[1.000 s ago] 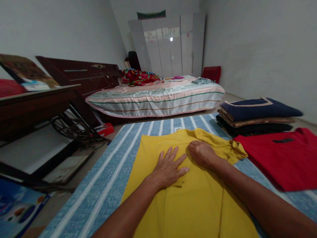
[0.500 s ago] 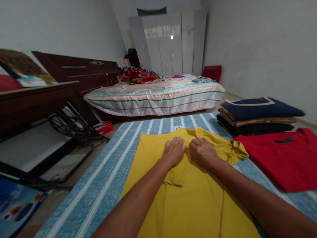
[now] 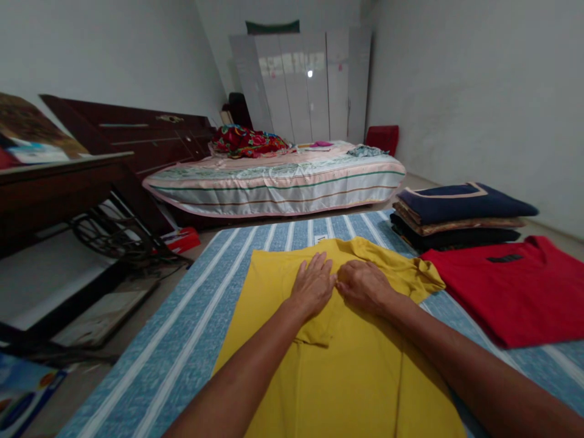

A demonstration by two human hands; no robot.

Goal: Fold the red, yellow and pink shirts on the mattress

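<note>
A yellow garment [image 3: 351, 371] lies spread on the blue striped cloth, its left side folded inward with a sleeve lying on top. Flat on the folded part rests my left hand [image 3: 314, 285], fingers stretched forward. Just right of it, my right hand [image 3: 364, 285] has its fingers curled down against the yellow fabric near the upper middle; whether cloth is pinched under them is hidden. The garment's right sleeve [image 3: 422, 274] lies bunched beyond my right hand, touching the red garment.
A folded red garment [image 3: 511, 292] lies at the right, below a stack of folded clothes [image 3: 460, 204]. Behind the blue striped surface [image 3: 182, 316] stands a bed [image 3: 283, 182]. A dark table with a metal wheel [image 3: 104, 228] is at the left.
The camera view has shifted slightly. My right hand has moved a little closer to my left hand, its fingers more curled. The yellow garment looks nearly the same.
</note>
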